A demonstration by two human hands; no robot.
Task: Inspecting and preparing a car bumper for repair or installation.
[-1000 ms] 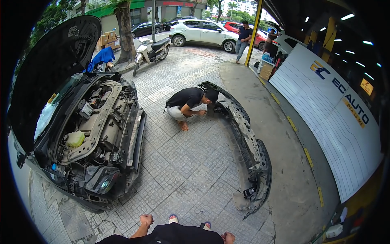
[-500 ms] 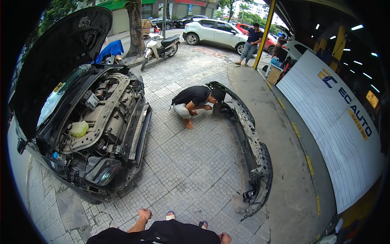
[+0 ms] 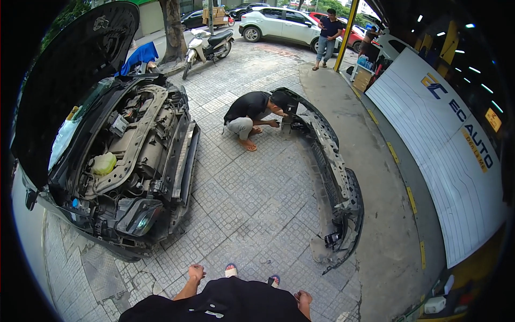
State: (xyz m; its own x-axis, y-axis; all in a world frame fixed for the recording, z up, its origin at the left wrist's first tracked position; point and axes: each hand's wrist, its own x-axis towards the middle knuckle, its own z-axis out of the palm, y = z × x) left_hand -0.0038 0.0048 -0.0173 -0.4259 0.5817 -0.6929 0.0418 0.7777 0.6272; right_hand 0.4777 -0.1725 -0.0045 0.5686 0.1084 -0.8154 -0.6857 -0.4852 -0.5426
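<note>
My left hand (image 3: 197, 272) hangs low in front of me, its fingers curled in with nothing visible in them. On the other side, my right hand (image 3: 303, 298) hangs beside my dark clothing, also loosely closed and seemingly bare. Neither touches anything around it. Left of me stands a dark car (image 3: 137, 155) with its hood (image 3: 70, 70) raised and its front bumper off, baring the engine bay. A detached bumper (image 3: 335, 177) lies on the ground to my right. Beside its far end a person (image 3: 249, 117) in a black top squats, hands close to it.
Paving tiles (image 3: 252, 198) lie between car and bumper. Farther off are a parked motorbike (image 3: 208, 48), a white car (image 3: 284, 27) and a standing person (image 3: 327, 40) near a yellow post (image 3: 346, 35). A large white panel (image 3: 429, 134) flanks the right side.
The scene has shifted slightly upward in view as my head tilts down. Both my hands show more fully. The squatting person has leaned closer to the bumper's far end.
</note>
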